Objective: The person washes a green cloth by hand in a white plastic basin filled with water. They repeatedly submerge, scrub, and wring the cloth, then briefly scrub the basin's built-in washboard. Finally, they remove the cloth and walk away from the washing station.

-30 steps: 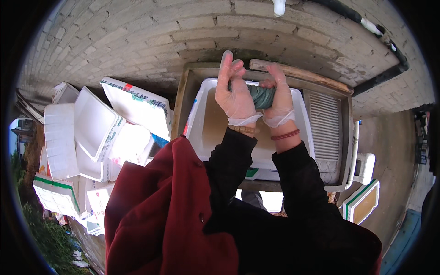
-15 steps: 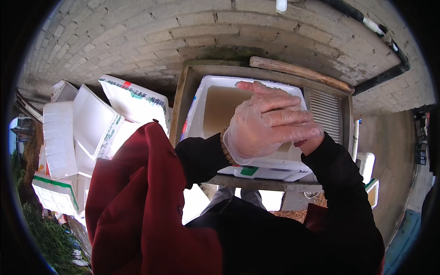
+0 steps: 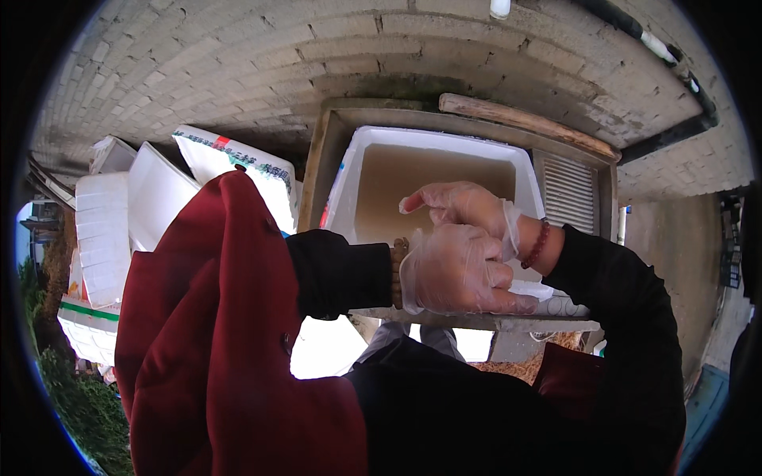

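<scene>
Gloves, thin and slippery, are what I'm handling: my left hand [image 3: 460, 270] is pinching closed on the cuff of my right hand [image 3: 464, 208], over the foam box [image 3: 357, 170].

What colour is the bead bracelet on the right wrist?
Dark red; the bracelet shows in the head view, beside the cuff of the clear glove on the right hand.

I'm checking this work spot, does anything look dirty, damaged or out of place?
The white foam box under the gloved left hand and right hand holds murky brown water. More foam boxes lie tumbled at odd angles to the left. Nothing looks broken.
</scene>
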Demonstrator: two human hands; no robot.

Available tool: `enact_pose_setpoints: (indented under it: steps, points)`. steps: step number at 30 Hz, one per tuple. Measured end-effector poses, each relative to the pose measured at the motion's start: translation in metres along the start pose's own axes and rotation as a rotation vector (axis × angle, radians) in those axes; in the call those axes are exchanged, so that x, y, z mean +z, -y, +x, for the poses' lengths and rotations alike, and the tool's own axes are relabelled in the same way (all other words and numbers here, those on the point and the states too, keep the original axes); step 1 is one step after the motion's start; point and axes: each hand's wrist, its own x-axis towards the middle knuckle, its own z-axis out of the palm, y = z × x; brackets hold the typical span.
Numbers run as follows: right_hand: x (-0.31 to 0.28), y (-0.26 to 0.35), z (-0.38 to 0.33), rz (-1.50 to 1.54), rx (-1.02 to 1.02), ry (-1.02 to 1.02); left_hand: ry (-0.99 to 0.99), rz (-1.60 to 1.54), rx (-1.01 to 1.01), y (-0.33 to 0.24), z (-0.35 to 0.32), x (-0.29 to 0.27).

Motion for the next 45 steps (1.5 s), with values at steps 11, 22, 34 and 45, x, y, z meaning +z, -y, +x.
enact_pose_setpoints:
  steps: [11, 22, 34, 45]
  points:
    - [-0.002, -0.007, 0.009, -0.065, 0.012, -0.123, -0.194, 0.057, 0.023, 0.005, -0.010, 0.023]
    - [-0.004, 0.009, 0.017, -0.061, -0.052, -0.028, -0.035, 0.097, 0.092, 0.019, -0.005, 0.007]
    - [-0.018, -0.004, 0.032, -0.216, 0.028, -0.151, -0.155, -0.020, 0.103, 0.021, -0.016, 0.057]
    - [-0.047, -0.050, 0.048, -0.260, 0.060, -0.211, -0.108, -0.070, 0.089, 0.014, -0.022, 0.099]
